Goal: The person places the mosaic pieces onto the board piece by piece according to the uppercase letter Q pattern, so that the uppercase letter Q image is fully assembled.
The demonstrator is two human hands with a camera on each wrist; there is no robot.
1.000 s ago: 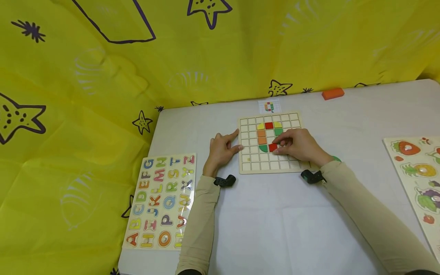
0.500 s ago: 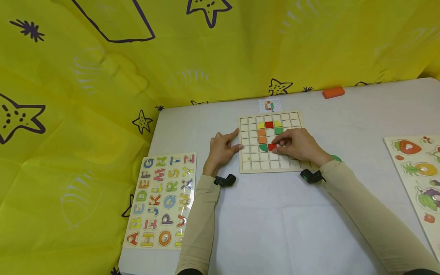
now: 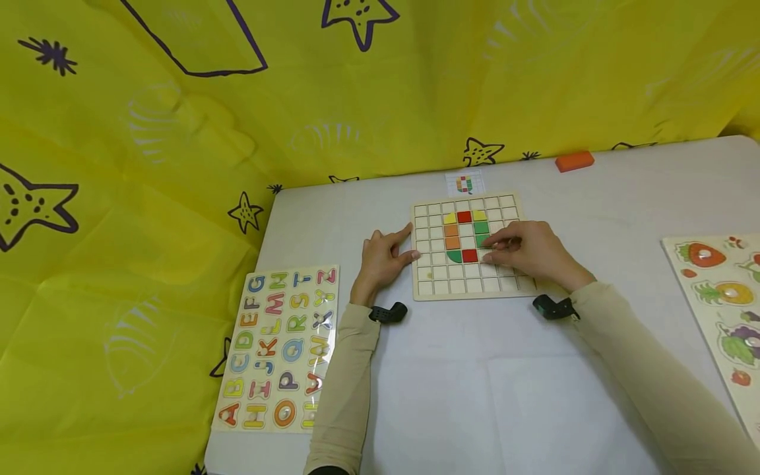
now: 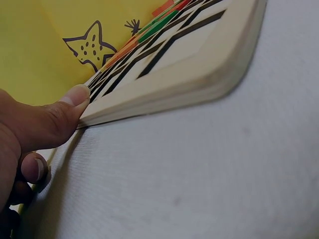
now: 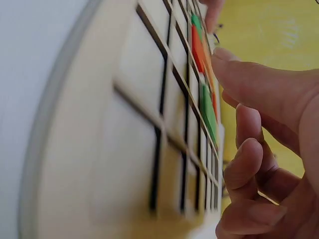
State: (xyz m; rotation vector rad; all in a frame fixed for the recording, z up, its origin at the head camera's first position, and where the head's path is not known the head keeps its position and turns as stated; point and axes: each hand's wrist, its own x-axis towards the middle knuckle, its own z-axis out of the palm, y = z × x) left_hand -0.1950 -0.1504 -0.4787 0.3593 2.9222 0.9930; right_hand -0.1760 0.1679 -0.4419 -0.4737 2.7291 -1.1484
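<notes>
A wooden grid board [image 3: 439, 287] lies on the table with coloured tiles set in a ring. The ring has yellow corner tiles at the top, orange squares at left, green squares at right, and a rounded green tile [image 3: 454, 256] at lower left. At its bottom is a red square tile [image 3: 470, 256]. My left hand [image 3: 381, 259] rests at the board's left edge, thumb and index finger spread; the left wrist view shows the thumb [image 4: 70, 104] against the rim. Over the board's right side, my right hand [image 3: 531, 249] has its thumb and index tips apart, beside the red tile, no piece showing between them.
Behind the board lies a small pattern card [image 3: 465, 184]. An orange block [image 3: 574, 161] sits at the back right. An alphabet puzzle board [image 3: 273, 349] is at left, a fruit puzzle board [image 3: 715, 270] at right. A yellow cloth [image 3: 380, 92] hangs behind the table.
My right hand has drawn back to the right from the red tile, baring more green on the ring's right side. The red tile shifted slightly left. My left hand has stayed put.
</notes>
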